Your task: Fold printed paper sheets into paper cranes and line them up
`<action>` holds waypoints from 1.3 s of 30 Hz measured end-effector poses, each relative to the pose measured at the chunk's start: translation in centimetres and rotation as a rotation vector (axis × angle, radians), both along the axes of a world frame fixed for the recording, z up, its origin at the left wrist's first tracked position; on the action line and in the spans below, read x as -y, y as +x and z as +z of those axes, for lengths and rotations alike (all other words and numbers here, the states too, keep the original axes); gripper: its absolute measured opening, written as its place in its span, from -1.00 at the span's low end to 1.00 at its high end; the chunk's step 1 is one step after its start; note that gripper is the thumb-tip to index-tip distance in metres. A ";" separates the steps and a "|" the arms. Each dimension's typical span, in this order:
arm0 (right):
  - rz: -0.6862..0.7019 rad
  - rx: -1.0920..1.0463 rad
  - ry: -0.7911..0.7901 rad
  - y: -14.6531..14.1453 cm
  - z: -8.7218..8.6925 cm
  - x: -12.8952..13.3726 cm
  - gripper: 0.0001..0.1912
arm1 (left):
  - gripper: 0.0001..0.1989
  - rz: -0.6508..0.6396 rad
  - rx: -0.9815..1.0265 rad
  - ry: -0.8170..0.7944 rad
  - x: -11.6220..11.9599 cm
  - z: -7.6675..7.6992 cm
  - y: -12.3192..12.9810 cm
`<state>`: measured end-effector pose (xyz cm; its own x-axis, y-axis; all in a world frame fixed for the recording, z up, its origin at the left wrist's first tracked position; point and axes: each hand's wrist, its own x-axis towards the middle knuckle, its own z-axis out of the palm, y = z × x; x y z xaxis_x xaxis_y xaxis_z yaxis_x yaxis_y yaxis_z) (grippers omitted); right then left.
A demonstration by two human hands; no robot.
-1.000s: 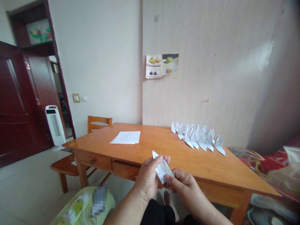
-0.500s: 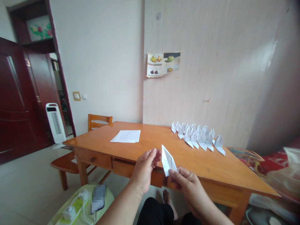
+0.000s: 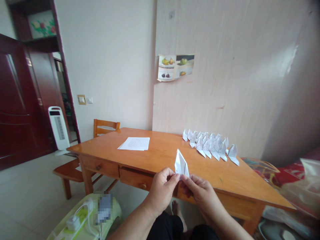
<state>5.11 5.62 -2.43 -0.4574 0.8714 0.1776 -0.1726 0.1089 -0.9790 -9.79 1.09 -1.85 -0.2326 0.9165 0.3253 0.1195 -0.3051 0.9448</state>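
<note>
A small folded white paper, pointed at the top, stands upright between my two hands above the table's front edge. My left hand pinches its lower left corner between thumb and fingers. On the other lower corner, my right hand is closed with the thumb in front. Both thumbs nearly meet at the bottom of the paper, and they hide its lower edge. Several folded paper pieces with upright points stand in rows at the table's back right.
A stack of printed sheets lies on the wooden table, left of centre. One middle drawer shows below the tabletop. A stool with a power strip and a phone-like object is at lower left. Bags crowd the right side.
My left hand has moved right and closed on the folded paper. The paper has turned more upright. The view has shifted slightly.
</note>
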 end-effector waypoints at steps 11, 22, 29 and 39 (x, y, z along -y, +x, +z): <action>-0.085 -0.006 0.115 0.5 -0.2 -0.7 -0.54 | -0.64 -0.146 0.135 -0.049 0.2 0.5 0.1; -0.048 -0.032 0.100 0.1 0.1 -0.2 -0.54 | -0.67 -0.199 0.119 0.000 0.4 0.7 0.2; -0.108 -0.031 0.111 0.1 -0.2 -0.2 -0.55 | -0.64 -0.221 0.062 0.008 0.6 0.6 0.1; -0.182 0.000 0.143 0.1 -1.5 -0.6 -0.54 | -0.68 -0.203 0.089 -0.046 0.1 -0.6 0.2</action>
